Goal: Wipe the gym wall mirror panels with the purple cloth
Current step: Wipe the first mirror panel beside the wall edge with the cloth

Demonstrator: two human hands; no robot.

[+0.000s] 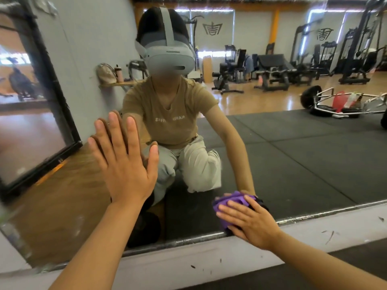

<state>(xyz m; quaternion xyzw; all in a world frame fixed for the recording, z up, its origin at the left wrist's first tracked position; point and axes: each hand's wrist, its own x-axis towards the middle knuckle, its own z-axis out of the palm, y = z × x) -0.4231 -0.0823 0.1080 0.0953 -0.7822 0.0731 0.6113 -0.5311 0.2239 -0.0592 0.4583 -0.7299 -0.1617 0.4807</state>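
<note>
Left hand [125,164] flat on mirror panel [293,153], fingers straight and a bit apart. Right hand [249,222] presses bunched purple cloth [228,203] on glass near bottom edge, fingers spread over it.

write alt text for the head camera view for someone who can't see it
A person's right hand presses a bunched purple cloth against the bottom edge of a gym wall mirror, while the left hand rests flat and open on the glass. The mirror reflects the crouching person, black floor mats and weight machines.
</note>
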